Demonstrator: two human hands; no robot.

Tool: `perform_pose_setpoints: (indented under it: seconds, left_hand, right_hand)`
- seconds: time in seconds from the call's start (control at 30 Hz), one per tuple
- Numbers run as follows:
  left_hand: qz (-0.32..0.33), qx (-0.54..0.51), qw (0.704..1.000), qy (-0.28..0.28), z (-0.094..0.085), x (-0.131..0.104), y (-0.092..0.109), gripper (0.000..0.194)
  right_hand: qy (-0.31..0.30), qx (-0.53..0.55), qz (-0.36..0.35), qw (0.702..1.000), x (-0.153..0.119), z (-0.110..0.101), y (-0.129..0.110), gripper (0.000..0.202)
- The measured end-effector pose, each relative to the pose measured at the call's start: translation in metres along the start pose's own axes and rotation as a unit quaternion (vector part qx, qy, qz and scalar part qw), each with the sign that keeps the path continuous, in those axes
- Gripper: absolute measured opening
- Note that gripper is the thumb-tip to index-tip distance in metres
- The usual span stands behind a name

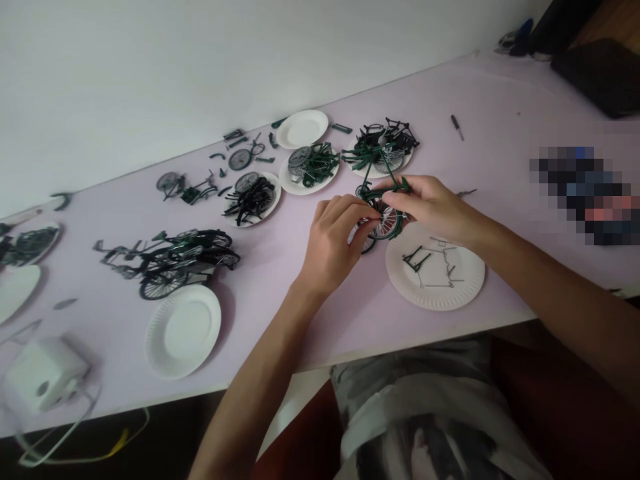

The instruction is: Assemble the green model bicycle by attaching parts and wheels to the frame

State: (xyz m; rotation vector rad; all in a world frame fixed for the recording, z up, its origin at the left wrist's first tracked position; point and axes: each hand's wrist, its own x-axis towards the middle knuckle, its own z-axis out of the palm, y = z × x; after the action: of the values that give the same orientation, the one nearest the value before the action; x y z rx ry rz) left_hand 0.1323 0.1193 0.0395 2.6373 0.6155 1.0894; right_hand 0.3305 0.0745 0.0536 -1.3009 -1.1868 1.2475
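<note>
A small green model bicycle [389, 223] is held up between my two hands, its spoked wheels low and its frame reaching up and back. My left hand [336, 233] has its fingertips pinched at the wheel area. From the right, my right hand [425, 203] grips the green frame above the wheel. Just below my right hand lies a paper plate [435, 297] with a small dark green stand-like piece [414, 261] and several thin metal parts. Behind the model, another plate [357, 167] bears a heap of green and black bicycle parts.
Assembled model bicycles [175, 257] stand at the left beside a bare paper plate [184, 333]. Plates of parts [310, 167] and loose pieces line the wall side. A screwdriver [457, 127] lies at the back right. A white box [45, 373] with cables sits front left.
</note>
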Motion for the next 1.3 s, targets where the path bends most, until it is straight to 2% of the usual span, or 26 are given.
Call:
perform_pose_setpoints:
  seconds: [0.13,0.43,0.97,1.3]
  left_hand:
    - [0.012,0.003,1.000,-0.015,0.0012,-0.0012,-0.0012,0.005]
    - [0.030,0.019,0.999,0.025,0.0008,-0.0011,0.0019,0.006]
    - [0.015,0.018,0.999,0.033,-0.0002,0.0002,0.0063,0.007]
    - [0.020,0.036,0.997,0.063,0.0024,-0.0007,0.0027,0.006]
  right_hand:
    - [-0.007,-0.005,-0.005,1.000,0.0017,-0.0012,0.0049,0.022]
    - [0.003,-0.004,-0.017,1.000,0.0005,-0.0020,0.0051,0.021]
    - [-0.003,0.003,-0.006,1.000,-0.0013,-0.0028,0.0013,0.024]
    - [-0.035,-0.010,-0.033,0.999,-0.0007,-0.0055,0.0070,0.033]
